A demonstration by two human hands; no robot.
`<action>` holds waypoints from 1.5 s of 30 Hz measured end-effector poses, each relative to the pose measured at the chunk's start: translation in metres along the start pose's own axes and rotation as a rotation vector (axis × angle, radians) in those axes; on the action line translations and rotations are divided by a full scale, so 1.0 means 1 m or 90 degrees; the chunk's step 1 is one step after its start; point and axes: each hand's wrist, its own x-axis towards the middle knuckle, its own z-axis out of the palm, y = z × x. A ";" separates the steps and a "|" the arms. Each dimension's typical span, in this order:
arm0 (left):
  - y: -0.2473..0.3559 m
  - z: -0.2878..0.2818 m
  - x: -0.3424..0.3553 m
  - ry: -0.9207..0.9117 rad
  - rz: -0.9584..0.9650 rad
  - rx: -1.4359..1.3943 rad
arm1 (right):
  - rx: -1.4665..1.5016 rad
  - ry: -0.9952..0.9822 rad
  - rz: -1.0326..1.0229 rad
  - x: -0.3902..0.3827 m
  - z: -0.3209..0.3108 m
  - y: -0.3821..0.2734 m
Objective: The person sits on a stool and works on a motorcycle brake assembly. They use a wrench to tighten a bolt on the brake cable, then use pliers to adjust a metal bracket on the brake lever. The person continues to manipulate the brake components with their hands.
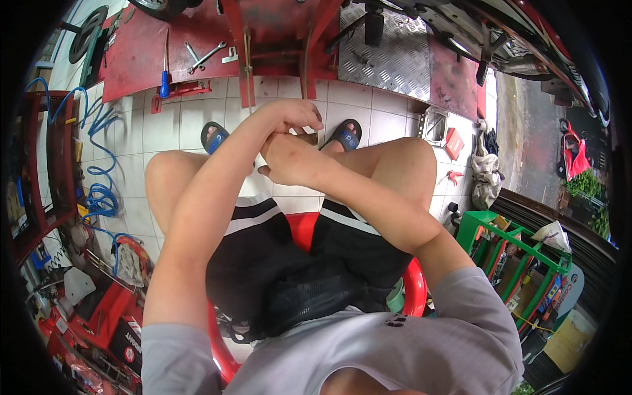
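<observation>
We are sitting on a red plastic chair [415,289] in a workshop, wearing a grey shirt and black shorts with white stripes, and our knees are spreading out over a floor of pale square tiles [191,122]. Our two forearms are crossing in front of us above the gap between the knees. Our left hand [293,115] is curling downward with its fingers bent, lying across our right hand [283,161], which is closing into a loose fist just below it. A small whitish thing [261,166] is peeking out at the left edge of the right hand, touching both hands; we cannot tell what it is, nor which way its long axis is running, since the hands are hiding nearly all of it. Beyond the hands our feet are resting in blue sandals [344,135] on the tiles. To our left a blue coiled air hose [99,191] is trailing down beside a red rack, and red toolboxes and clutter are crowding the lower left corner. To our right a green metal rack [526,247] is standing near a crumpled grey rag [486,174]. Farthest off, a red lift platform [141,56] is stretching across the top, carrying a blue-handled screwdriver [164,79] pointing away from us and a wrench [206,57] lying at a slant, with a diamond-pattern metal plate [388,56] beside it.
</observation>
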 end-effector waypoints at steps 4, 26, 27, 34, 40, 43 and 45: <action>-0.002 0.006 0.013 0.051 -0.087 0.099 | 0.026 -0.101 0.027 -0.006 -0.011 0.006; -0.036 0.039 0.056 0.487 0.003 0.105 | 0.752 0.184 0.374 0.107 -0.002 0.212; -0.036 0.037 0.052 0.464 -0.007 0.097 | 0.732 0.181 0.371 0.107 -0.002 0.211; -0.036 0.036 0.044 0.418 -0.011 0.151 | 0.606 0.106 0.381 0.086 -0.012 0.193; -0.042 0.027 0.044 0.401 0.042 0.205 | 0.541 0.050 0.376 0.053 -0.037 0.159; -0.036 0.026 0.030 0.339 0.088 0.189 | 0.562 0.057 0.348 0.026 -0.057 0.134; -0.032 0.022 0.020 0.278 0.089 0.139 | 0.572 0.069 0.322 0.017 -0.061 0.131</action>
